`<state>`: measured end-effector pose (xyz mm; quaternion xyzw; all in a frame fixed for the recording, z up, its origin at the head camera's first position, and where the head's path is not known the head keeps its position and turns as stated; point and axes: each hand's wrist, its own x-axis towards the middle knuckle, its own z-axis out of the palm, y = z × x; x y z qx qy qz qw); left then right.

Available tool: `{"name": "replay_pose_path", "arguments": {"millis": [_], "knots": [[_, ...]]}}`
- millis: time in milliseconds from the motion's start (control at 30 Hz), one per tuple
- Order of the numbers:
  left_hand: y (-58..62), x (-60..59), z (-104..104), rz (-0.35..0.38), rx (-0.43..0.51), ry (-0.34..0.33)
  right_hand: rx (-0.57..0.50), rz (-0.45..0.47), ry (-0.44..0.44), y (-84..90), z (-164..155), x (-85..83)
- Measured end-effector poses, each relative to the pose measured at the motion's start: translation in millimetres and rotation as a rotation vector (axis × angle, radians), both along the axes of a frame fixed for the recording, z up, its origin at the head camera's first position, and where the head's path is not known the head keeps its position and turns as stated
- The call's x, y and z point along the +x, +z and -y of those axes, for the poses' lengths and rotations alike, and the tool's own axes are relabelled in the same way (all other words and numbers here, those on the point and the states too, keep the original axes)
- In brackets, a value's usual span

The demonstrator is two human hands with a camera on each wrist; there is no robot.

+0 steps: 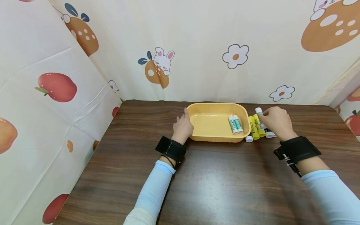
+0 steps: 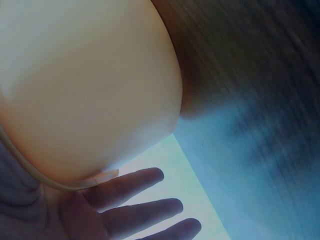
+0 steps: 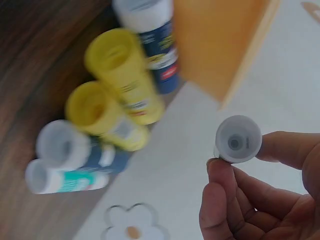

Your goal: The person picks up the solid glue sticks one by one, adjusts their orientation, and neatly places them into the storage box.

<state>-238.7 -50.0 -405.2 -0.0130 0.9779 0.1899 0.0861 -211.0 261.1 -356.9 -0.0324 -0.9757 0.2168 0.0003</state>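
Note:
My right hand (image 1: pixel 277 121) pinches a white-and-teal glue stick (image 1: pixel 258 110) between thumb and fingertips, lifted above a row of other glue sticks. In the right wrist view the round base of that held stick (image 3: pixel 239 139) faces the camera. At the left end of a yellow plastic bin (image 1: pixel 215 104), my left hand (image 1: pixel 182 126) touches the rim. Its fingers (image 2: pixel 142 217) stretch out straight beside the bin wall (image 2: pixel 100 95) in the left wrist view. Two white-and-teal glue sticks (image 1: pixel 235 124) lie side by side in the bin's right part.
Right of the bin lie yellow glue sticks (image 1: pixel 254 127), navy ones with white ends (image 1: pixel 269 133) and a white-and-teal one (image 3: pixel 75 181). The dark wooden table (image 1: pixel 213 181) ends at the back against a printed curtain (image 1: pixel 197 68).

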Motion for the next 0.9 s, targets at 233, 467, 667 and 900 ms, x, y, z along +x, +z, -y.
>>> {"name": "replay_pose_path", "arguments": {"millis": [233,467,667,900], "knots": [[1.0,-0.3,-1,0.016,0.006,-0.001,-0.004,-0.025,0.055,14.3,25,4.4],[1.1,-0.2,1,0.015,0.002,0.001,-0.011,-0.038,0.088,11.2,48,4.8],[1.3,0.8,1,0.015,0.009,0.002,-0.034,0.015,0.094,-0.4,68,-1.5],[0.3,0.2,0,0.015,0.004,0.007,-0.043,0.059,0.112,-14.8,83,-10.7]]}}
